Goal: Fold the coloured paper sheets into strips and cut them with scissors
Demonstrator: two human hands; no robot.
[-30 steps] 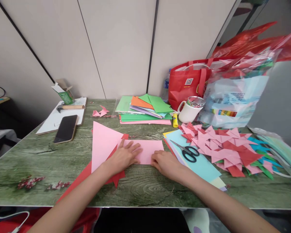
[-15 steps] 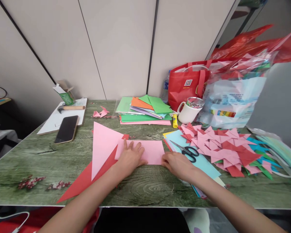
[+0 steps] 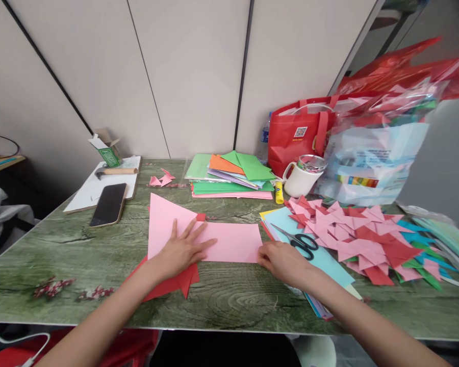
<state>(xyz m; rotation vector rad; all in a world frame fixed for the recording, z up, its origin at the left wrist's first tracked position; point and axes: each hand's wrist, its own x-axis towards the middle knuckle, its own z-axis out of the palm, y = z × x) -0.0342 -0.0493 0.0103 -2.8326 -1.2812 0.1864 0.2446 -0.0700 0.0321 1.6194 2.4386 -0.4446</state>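
A pink folded paper rectangle (image 3: 233,241) lies on the green wood-grain table (image 3: 229,295) in front of me. My left hand (image 3: 181,250) lies flat on its left end, fingers spread, over a pink triangle (image 3: 164,221) and red paper (image 3: 172,283) beneath. My right hand (image 3: 283,260) presses the rectangle's lower right corner with curled fingers. Black-handled scissors (image 3: 302,242) rest on light blue sheets (image 3: 321,257) just right of that hand.
A pile of pink, red and blue folded triangles (image 3: 363,237) lies at right. Stacked coloured paper (image 3: 231,176), a yellow glue stick (image 3: 278,192), a white mug (image 3: 302,176) and bags (image 3: 371,148) stand at the back. A phone (image 3: 109,204) and a hammer (image 3: 115,172) lie at left.
My left hand slid left along the pink rectangle and spread flat; my right hand moved right to the rectangle's corner. The red paper under it shifted.
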